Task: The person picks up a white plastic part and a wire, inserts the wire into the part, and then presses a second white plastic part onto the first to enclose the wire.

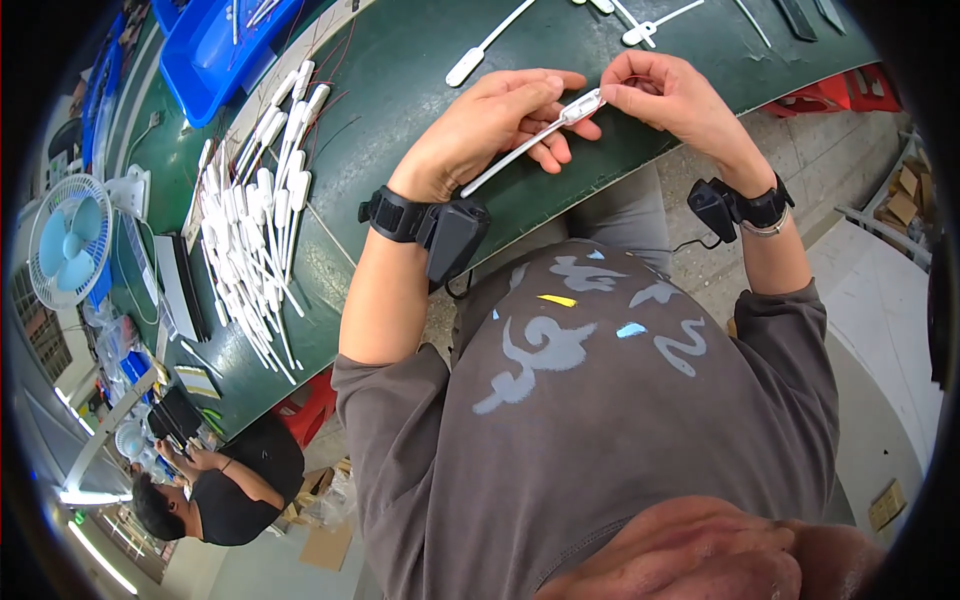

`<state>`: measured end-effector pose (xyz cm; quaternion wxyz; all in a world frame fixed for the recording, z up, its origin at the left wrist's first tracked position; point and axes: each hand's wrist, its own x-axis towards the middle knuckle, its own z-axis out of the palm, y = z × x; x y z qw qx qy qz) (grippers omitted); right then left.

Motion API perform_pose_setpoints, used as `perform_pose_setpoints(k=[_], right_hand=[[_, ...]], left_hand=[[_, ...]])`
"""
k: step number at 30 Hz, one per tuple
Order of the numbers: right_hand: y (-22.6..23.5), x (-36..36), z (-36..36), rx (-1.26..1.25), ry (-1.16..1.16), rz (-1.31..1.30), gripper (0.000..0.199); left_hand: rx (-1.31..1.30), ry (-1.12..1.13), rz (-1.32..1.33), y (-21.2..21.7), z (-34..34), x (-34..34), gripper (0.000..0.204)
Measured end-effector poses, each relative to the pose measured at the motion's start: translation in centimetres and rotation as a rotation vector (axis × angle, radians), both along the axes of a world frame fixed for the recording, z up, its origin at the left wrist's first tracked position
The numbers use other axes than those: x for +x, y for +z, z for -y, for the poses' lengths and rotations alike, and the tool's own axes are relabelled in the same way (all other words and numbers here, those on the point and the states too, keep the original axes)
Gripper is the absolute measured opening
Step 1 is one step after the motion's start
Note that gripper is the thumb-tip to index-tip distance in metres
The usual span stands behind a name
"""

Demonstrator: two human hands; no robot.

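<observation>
My left hand (pixel 485 125) holds a white plastic stick-shaped part (pixel 578 108) between thumb and fingers. Its wider head has a hollow and points toward my right hand, while the thin stem slants down to the left. Thumb and fingertips of my right hand (pixel 670 100) are pinched together right beside that head. A thin reddish wire shows at these fingertips and seems to run into the head. Just beyond my hands, a similar white part (pixel 465 67) lies on the green table (pixel 390 95).
A large pile of white stick parts (pixel 255 225), some with thin wires, covers the left of the table. Behind it stand a blue tray (pixel 200 75) and a small fan (pixel 70 240). More white parts (pixel 640 33) lie at the far edge. A co-worker (pixel 235 480) sits lower left.
</observation>
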<state>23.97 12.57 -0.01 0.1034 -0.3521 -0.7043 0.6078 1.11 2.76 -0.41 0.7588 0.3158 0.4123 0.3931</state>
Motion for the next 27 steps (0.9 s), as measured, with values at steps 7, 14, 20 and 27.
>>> perform_pose_setpoints(k=[7, 14, 20, 27], right_hand=[[-0.2, 3.0, -2.8, 0.044, -0.159, 0.025, 0.017], [-0.7, 4.0, -2.3, -0.003, -0.282, -0.087, 0.015], [-2.0, 4.0, -2.3, -0.011, -0.336, -0.161, 0.015], [-2.7, 4.0, -2.1, -0.018, -0.361, -0.195, 0.016]], left_hand=[[0.047, 0.004, -0.293, 1.4, -0.3, -2.4, 0.043], [0.14, 0.075, -0.438, 0.2, -0.4, -2.7, 0.029], [0.189, 0.234, -0.625, 0.2, -0.5, -2.0, 0.021], [0.233, 0.331, -0.74, 0.1, -0.4, -1.5, 0.02]])
